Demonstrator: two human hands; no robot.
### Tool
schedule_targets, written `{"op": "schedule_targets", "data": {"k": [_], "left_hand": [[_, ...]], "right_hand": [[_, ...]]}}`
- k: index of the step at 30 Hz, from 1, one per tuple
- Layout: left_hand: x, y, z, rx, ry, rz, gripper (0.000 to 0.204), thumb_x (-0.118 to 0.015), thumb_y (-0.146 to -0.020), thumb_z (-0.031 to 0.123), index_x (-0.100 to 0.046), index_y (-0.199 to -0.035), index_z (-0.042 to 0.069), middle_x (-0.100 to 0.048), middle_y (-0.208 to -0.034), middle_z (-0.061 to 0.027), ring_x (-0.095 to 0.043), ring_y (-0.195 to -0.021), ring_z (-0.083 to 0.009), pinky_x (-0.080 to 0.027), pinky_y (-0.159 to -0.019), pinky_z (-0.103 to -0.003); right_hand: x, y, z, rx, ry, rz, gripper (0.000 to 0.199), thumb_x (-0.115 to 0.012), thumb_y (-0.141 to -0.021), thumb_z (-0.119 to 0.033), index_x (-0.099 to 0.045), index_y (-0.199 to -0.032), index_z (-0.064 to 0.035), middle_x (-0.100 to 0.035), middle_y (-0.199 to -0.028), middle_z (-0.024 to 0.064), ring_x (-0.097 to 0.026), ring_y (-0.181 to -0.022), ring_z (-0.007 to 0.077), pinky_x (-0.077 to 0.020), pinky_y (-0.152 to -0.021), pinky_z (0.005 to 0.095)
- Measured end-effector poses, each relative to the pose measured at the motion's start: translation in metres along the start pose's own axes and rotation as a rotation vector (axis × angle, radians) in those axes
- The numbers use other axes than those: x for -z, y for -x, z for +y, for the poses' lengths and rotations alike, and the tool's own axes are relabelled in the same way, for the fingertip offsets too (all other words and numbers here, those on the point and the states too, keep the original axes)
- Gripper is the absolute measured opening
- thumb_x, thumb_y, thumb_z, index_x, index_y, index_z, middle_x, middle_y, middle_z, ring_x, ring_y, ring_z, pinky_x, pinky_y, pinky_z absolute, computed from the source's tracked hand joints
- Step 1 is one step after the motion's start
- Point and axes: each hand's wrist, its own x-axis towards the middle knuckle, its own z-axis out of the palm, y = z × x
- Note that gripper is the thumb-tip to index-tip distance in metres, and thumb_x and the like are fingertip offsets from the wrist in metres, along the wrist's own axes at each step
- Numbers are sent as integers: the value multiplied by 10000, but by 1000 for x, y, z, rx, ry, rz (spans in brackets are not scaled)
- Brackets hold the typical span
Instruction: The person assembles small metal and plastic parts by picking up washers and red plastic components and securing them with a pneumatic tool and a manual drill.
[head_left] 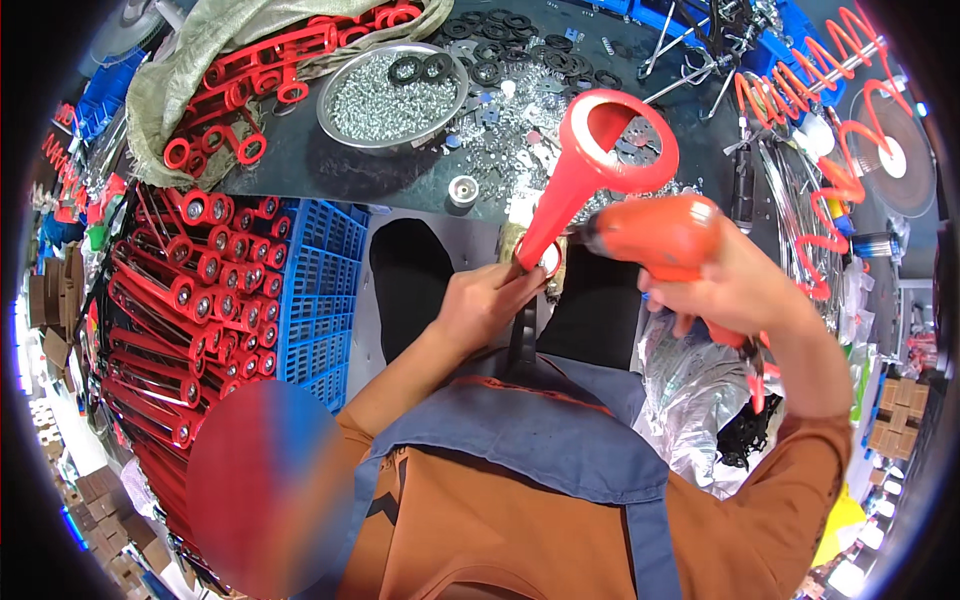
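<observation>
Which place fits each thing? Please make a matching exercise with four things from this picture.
Things:
1. orange power driver
2. round metal tray
3. blue crate
4. red ring-ended part

Places:
A. on the dark workbench, full of small screws
B. in the right hand
C. pinched at its lower end by the left hand
D. at the person's left, beside stacked red parts

Pairs: 1-B, 2-A, 3-D, 4-C

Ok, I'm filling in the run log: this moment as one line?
left hand: holds red funnel-shaped part at narrow end | right hand: grips orange power driver, tip at part
</observation>
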Motion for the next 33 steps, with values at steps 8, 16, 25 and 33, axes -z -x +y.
{"op": "schedule_targets", "data": {"k": [8,16,25,33], "left_hand": [[33,44,-17,1211,1326,411,238,-509,-922,14,-523,-1148,-59,-615,-951,-104,-597,-762,-131,-495,-637,-243],[52,23,22,1277,1373,209,231,-525,-943,127,-539,-1081,-58,-614,-813,-96,-525,-568,-87,-434,-485,-174],[29,13,27,1147,1545,54,178,-673,-851,171,-598,-968,61,-535,-775,-28,-408,-645,-84,-329,-570,-213],[35,23,18,1091,1776,35,199,-658,-868,214,-626,-916,24,-554,-762,-32,-383,-595,-75,-313,-550,-212]], "right_hand": [[-28,63,73,83,-445,191,511,-653,-770,47,-489,-1249,-19,-629,-908,105,-647,-760,169,-546,-500,282],[-38,54,106,147,-611,180,426,-655,-770,22,-510,-1171,28,-622,-907,155,-646,-746,210,-529,-450,265],[-57,53,109,269,-717,115,472,-641,-760,25,-489,-1206,30,-623,-892,172,-635,-727,216,-534,-516,289],[-71,41,87,206,-763,109,476,-642,-718,-3,-500,-1168,59,-614,-853,198,-625,-674,218,-485,-406,240]]}}
